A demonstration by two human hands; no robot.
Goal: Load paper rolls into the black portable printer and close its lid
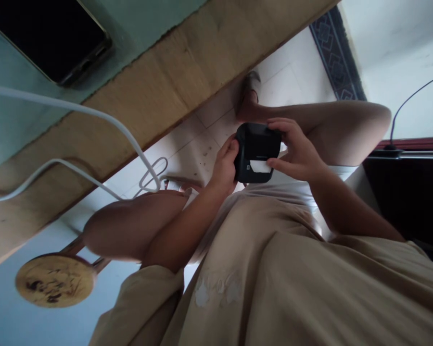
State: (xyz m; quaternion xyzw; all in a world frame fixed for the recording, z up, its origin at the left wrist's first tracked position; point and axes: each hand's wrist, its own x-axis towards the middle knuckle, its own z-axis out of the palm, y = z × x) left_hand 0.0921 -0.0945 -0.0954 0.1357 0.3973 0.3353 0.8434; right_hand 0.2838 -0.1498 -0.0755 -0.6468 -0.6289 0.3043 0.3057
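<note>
The person sits and holds a small black device (pixel 257 153) with both hands, above the lap and in front of the knees. The left hand (pixel 225 166) is closed on the left side of the device; its fingers are curled against the dark casing and the thumb lies on the edge. The right hand (pixel 298 151) grips the right side: the upper fingers bend over the top corner, and the thumb with one finger pinches a white strip of paper (pixel 260 166) that comes out of the front of the device. Both hands are half closed, not flat.

The two forearms come from the bottom of the picture and meet at the device. The left elbow is bent and rests near the left knee (pixel 130 230); the right forearm goes up from the beige shirt (pixel 292 278).

At the left there is a wooden desk (pixel 159 91), seen at a strong tilt. A dark phone (pixel 54 38) lies on its green top, and a white cable (pixel 94 117) hangs over its edge toward the tiled floor (pixel 292 77). A round wooden stool (pixel 56 281) stands near the left knee.
</note>
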